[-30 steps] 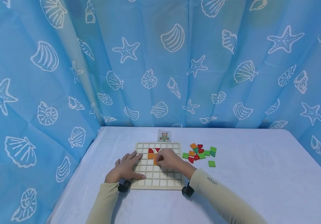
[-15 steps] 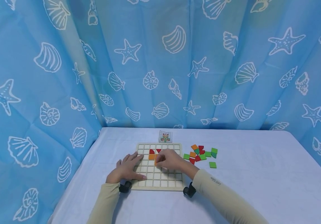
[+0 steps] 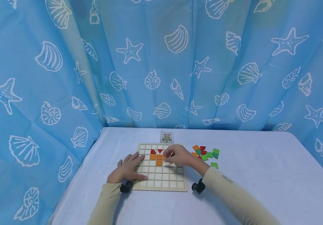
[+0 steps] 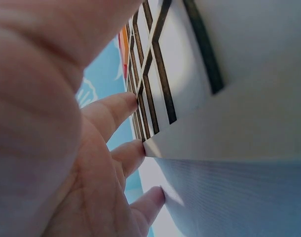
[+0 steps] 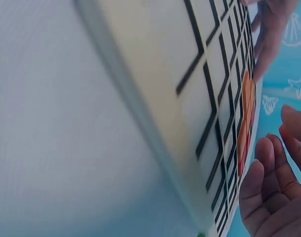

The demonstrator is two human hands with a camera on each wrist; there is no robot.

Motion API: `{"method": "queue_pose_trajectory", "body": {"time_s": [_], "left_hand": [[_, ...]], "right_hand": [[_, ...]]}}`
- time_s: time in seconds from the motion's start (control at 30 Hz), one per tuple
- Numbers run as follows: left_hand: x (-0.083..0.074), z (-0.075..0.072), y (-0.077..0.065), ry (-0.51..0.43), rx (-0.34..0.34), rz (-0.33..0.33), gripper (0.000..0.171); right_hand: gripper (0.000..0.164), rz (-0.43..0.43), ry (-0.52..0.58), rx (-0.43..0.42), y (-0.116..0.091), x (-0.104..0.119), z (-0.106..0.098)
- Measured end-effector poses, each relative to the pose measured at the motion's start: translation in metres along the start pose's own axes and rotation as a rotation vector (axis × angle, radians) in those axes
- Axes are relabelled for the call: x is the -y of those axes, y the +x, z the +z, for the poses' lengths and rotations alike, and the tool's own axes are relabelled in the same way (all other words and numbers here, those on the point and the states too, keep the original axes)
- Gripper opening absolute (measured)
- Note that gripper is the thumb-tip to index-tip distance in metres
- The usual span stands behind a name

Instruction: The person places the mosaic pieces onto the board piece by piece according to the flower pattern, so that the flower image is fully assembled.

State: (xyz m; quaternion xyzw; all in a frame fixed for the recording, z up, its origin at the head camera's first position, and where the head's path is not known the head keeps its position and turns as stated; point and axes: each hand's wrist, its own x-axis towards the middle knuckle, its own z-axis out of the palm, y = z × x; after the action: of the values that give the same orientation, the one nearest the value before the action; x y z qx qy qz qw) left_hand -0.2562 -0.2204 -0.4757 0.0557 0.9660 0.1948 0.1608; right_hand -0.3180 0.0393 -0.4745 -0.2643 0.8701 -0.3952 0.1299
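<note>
In the head view my left hand (image 3: 128, 168) lies with spread fingers along the left edge of the pale grid board (image 3: 161, 189), fingertips at its rim. The right hand (image 3: 179, 155) hovers over the board's right half, its thumb and index finger apart and loosely bent. No tile shows between these fingers in the right wrist view. Orange square tiles (image 3: 159, 162) sit in the grid, one partly covered by the right fingertips. Above them lie a red quarter-round tile (image 3: 153, 152) and a red triangle tile (image 3: 159, 151).
Right of the board is a loose pile of green, orange and red tiles (image 3: 204, 157), partly hidden by the right hand. A single green tile (image 3: 214, 165) lies nearer. Behind the board is a small pattern card (image 3: 167, 137). A blue shell-print curtain (image 3: 161, 78) hangs behind the white table (image 3: 248, 172).
My right hand has moved to the right and its thumb and index finger have parted, uncovering orange tiles near the board's middle. The left hand stays in place.
</note>
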Motion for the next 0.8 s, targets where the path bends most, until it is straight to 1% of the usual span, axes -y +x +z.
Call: {"method": "queue_pose_trajectory", "body": {"time_s": [0.2, 0.37, 0.53, 0.8], "left_hand": [[0.002, 0.002, 0.0, -0.004, -0.008, 0.012, 0.102], [0.004, 0.003, 0.002, 0.0, -0.007, 0.021, 0.101], [0.004, 0.004, 0.002, -0.005, -0.008, 0.017, 0.102], [0.004, 0.003, 0.001, -0.003, -0.016, 0.011, 0.102]], "right_hand": [[0.013, 0.073, -0.011, -0.028, -0.002, -0.008, -0.014], [0.016, 0.086, -0.035, -0.056, -0.007, -0.016, -0.025], [0.018, 0.1, -0.036, -0.074, -0.012, -0.027, -0.038], [0.021, 0.212, -0.053, -0.121, -0.018, -0.045, -0.058]]}}
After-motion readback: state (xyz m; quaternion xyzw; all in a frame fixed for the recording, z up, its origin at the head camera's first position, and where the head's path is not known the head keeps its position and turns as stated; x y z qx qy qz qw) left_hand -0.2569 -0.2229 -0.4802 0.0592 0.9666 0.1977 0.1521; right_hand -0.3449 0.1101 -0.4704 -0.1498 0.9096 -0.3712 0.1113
